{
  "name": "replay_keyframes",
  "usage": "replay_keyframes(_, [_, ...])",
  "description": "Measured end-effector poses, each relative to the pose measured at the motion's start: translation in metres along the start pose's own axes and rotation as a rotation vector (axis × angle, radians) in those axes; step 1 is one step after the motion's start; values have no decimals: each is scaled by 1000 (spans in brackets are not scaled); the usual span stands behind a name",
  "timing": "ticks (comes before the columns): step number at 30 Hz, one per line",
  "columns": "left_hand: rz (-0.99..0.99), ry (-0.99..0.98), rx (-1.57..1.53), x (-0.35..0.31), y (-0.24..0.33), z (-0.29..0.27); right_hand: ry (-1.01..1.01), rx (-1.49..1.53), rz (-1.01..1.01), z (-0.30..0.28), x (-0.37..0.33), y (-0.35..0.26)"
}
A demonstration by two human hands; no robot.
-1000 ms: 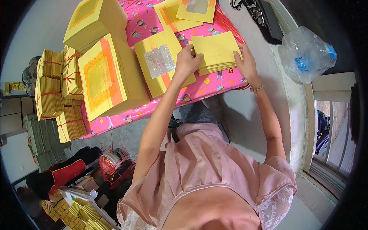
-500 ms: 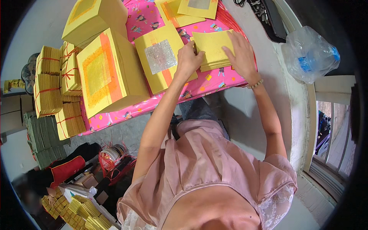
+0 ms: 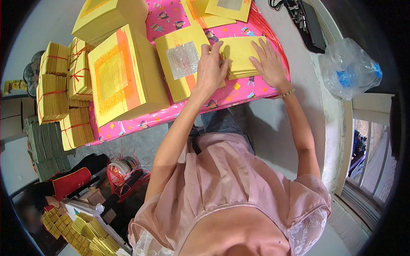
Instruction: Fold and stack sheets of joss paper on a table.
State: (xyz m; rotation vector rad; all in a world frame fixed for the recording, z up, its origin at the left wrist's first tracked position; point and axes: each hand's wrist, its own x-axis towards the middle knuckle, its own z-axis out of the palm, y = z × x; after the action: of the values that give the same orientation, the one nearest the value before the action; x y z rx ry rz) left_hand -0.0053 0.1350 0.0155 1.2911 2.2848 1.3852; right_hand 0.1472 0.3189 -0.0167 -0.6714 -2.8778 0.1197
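Note:
A small pile of folded yellow paper sheets [image 3: 241, 53] lies on a pink patterned tablecloth [image 3: 166, 21]. My right hand [image 3: 271, 68] rests flat over the pile's right side, fingers spread. At its left edge is my left hand [image 3: 209, 70], fingers curled and thumb held apart from the index finger, with nothing visible between them. Beneath and beside this hand lie flat yellow sheets [image 3: 171, 85] bearing a silver foil square and an orange band. Left of those stands a tall block of yellow paper [image 3: 112, 79] with a gold square on orange.
Bundles of folded yellow paper [image 3: 53, 94] tied with red string stand at the table's left end. Red strings [image 3: 273, 32] hang along the right edge. A clear plastic bag [image 3: 350, 70] is at the right. Another person's red-and-black clothing [image 3: 72, 183] shows lower left, near more bundles.
My left hand has drawn slightly left, its thumb coming off the folded pile. My right hand stays on the pile. The whole view has shifted a little.

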Motion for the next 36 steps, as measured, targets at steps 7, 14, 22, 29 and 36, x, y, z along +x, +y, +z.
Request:
replay_keyframes(7, [42, 25, 91, -44, -21, -55, 23, 15, 5, -28, 10, -7])
replay_keyframes(14, [41, -8, 173, -89, -24, -76, 278, 280, -319, -73, 17, -70])
replay_keyframes(22, [60, 23, 241, -105, -35, -77, -14, 237, -646, -36, -2, -122])
replay_keyframes(29, [91, 67, 218, -109, -44, -75, 12, 226, -715, -26, 3, -118])
replay_keyframes(36, [69, 114, 133, -110, -46, -74, 6, 296, -690, -29, 5, -121])
